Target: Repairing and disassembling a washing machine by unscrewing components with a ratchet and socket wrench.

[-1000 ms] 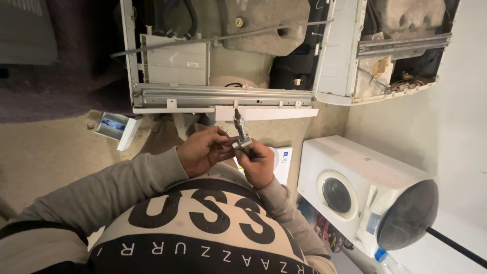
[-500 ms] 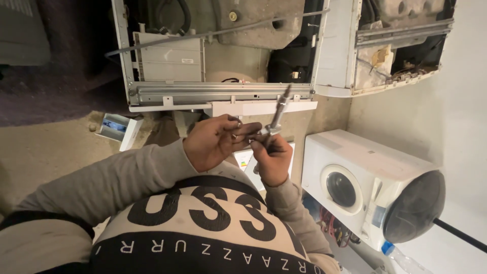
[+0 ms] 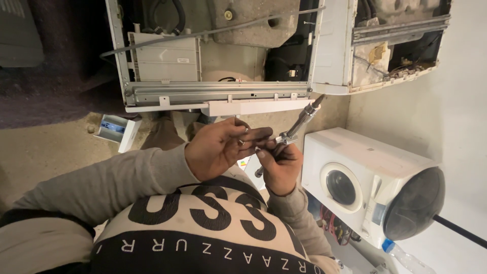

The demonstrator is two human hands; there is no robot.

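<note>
My right hand [image 3: 279,165] grips a slim metal ratchet-like tool [image 3: 299,122] by its lower part. The shaft slants up and to the right, and its tip ends near the lower edge of the opened white appliance [image 3: 218,94]. My left hand [image 3: 218,152] comes in from the left in a grey sleeve. Its thumb and fingertips pinch the tool's near end, just beside my right hand. Both hands are held in front of my chest, above a dark shirt with large white letters.
The opened appliance shows a metal rail, hoses and a grey drum. A second open white casing [image 3: 390,45] sits to its right. A white washing machine [image 3: 365,177] with a dark round door is at the right. A small white-and-blue drawer [image 3: 116,129] lies on the floor at left.
The tool has swung from nearly upright to slanting up and to the right, with its tip now near the appliance's edge. Both hands stay together on it. The view has shifted slightly.
</note>
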